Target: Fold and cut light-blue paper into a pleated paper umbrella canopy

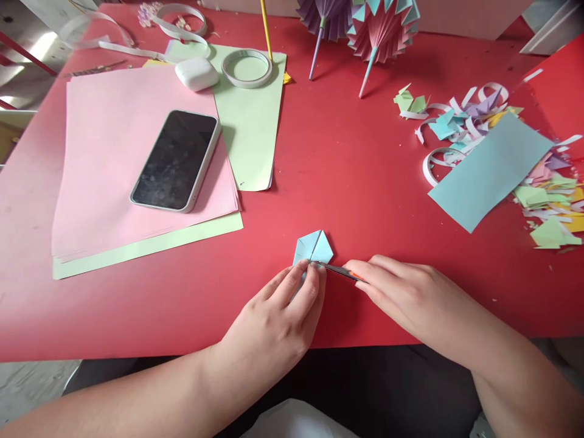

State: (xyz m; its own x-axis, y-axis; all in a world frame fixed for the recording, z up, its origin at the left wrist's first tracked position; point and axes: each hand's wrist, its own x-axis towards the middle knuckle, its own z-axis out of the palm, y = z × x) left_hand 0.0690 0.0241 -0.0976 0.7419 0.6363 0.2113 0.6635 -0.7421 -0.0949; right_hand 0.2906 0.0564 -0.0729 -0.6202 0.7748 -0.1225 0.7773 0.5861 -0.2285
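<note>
Near the front of the table, a small folded piece of light blue paper (323,246) shows creased, angular flaps. My left hand (285,310) pinches its lower part, and the fingers cover that side. From the right, my right hand (406,289) grips what appear to be scissors (337,269), with dark slim blades and a bit of orange by the fingers. Their tip meets the paper right at my left fingertips. Most of the handle is hidden inside my right hand.
A phone (176,161) lies on pink sheets (100,146) at left, beside a white case (197,73) and a tape roll (246,68) on green paper (255,134). Pleated paper fans (383,30) are at the back. A blue-green sheet (490,170) covers paper scraps (547,234) at right.
</note>
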